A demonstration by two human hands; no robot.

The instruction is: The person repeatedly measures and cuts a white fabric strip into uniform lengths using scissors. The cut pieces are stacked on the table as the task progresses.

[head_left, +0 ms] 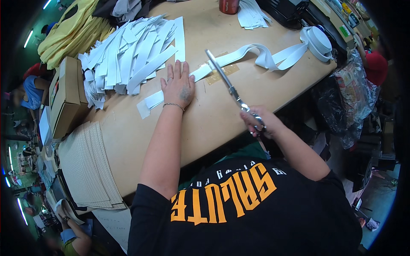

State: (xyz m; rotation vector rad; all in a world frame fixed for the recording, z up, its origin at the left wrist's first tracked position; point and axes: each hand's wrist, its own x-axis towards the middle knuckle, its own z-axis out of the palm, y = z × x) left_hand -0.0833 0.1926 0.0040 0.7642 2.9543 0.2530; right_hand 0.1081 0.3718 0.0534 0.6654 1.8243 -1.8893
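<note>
My left hand (178,88) lies flat with its fingers stretched out, pressing a white band (239,54) onto the table. The short end of this band (153,100) sticks out to the left of the hand, over another pale piece. From the hand the band runs right, loops up off the table and joins a white roll (317,42). My right hand (260,121) is closed round the handles of large metal scissors (226,80). Their blades look closed and point up and away, just right of the band's flat stretch. Beyond my left hand spreads a heap of cut white strips (128,55).
A cardboard box (70,96) and patterned sheets (87,166) lie at the left. Yellow cloth (77,32) is piled at the far left. A red can (229,6), more white strips (252,16) and a black device (285,10) stand at the back. Brown tape (223,73) sticks to the table.
</note>
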